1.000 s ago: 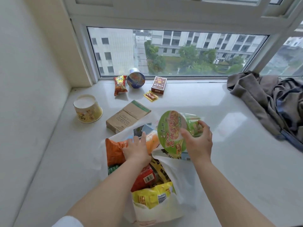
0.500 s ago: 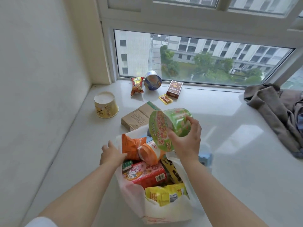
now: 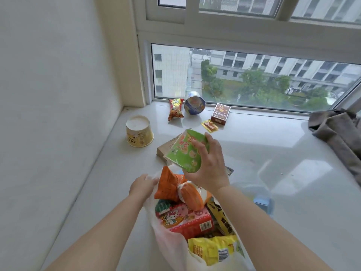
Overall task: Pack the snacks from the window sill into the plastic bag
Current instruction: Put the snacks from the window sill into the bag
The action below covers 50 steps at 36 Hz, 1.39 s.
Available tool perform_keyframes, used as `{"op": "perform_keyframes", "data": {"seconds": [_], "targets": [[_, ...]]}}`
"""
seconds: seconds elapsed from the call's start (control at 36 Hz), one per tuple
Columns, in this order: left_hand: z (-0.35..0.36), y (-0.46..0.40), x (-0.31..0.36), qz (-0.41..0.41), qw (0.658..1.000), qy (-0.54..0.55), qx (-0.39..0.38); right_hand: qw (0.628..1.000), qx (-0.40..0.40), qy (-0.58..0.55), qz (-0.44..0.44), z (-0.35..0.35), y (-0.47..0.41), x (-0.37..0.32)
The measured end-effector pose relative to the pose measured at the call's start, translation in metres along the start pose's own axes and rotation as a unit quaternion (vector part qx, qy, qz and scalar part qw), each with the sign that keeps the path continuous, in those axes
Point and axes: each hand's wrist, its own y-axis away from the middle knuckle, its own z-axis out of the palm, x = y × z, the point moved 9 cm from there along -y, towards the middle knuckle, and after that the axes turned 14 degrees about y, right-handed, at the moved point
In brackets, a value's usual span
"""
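Note:
My right hand [image 3: 210, 165] grips a green noodle cup [image 3: 183, 151], tilted, just above the far end of the white plastic bag [image 3: 168, 243]. At the bag's left rim my left hand [image 3: 141, 187] pinches the plastic. Inside the bag lie an orange packet [image 3: 169, 184], an orange-lidded cup [image 3: 192, 195], a red-pink box [image 3: 187, 220] and a yellow packet [image 3: 211, 249]. On the white sill [image 3: 254, 153] remain a yellow cup [image 3: 138, 132], a red snack packet [image 3: 175, 109], a blue cup on its side [image 3: 194, 105], a dark red box [image 3: 220, 113], a small yellow sachet [image 3: 209, 125] and a cardboard box [image 3: 167, 148].
A wall runs along the left side and the window closes off the far edge. A heap of grey-brown clothing [image 3: 340, 132] lies on the sill at the right. A small blue box [image 3: 262, 203] sits right of the bag.
My left hand has shifted from the bag's contents to its left rim and taken hold of the plastic. The green cup has turned in my right hand, its side now facing up.

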Motion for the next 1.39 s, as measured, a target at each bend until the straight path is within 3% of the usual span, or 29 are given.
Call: {"op": "perform_keyframes", "data": {"seconds": [0.06,0.14,0.36,0.56,0.75,0.89,1.03,1.08,1.17,1.22,1.28,1.39], "targets": [[0.007,0.000,-0.001,-0.017,0.998,0.047,-0.025,0.998,-0.037,0.038,-0.047,0.010,-0.003,-0.008],[0.013,-0.001,-0.016,-0.104,0.982,0.150,-0.048,0.987,-0.089,0.085,-0.100,0.025,-0.003,-0.013],[0.025,0.009,-0.018,-0.220,0.940,0.207,-0.157,0.962,-0.173,0.138,-0.163,0.039,-0.003,-0.002],[0.007,0.005,0.051,-0.063,0.929,0.360,-0.062,0.951,-0.195,0.158,-0.180,0.031,0.007,0.015],[0.020,0.028,0.111,0.101,0.919,0.345,-0.164,0.947,-0.138,0.166,-0.236,0.029,0.019,0.007],[0.029,0.043,0.134,0.183,0.914,0.305,-0.196,0.965,-0.174,0.147,-0.129,0.065,0.009,0.013],[0.026,0.035,0.142,0.178,0.915,0.316,-0.178,0.993,-0.116,-0.016,0.004,0.056,-0.009,0.032],[0.028,0.032,0.145,0.167,0.913,0.320,-0.192,0.993,-0.106,-0.028,0.047,0.053,-0.017,0.044],[0.032,0.029,0.147,0.140,0.907,0.344,-0.201,0.980,-0.152,-0.025,0.129,0.063,-0.020,0.065],[0.032,0.030,0.147,0.114,0.893,0.383,-0.207,0.960,-0.191,-0.083,0.189,0.072,-0.014,0.071],[0.029,0.033,0.148,0.112,0.895,0.382,-0.199,0.956,-0.207,-0.098,0.184,0.075,-0.009,0.063],[0.028,0.042,0.157,0.158,0.893,0.360,-0.217,0.976,-0.195,-0.070,0.070,0.072,-0.006,0.016]]}}
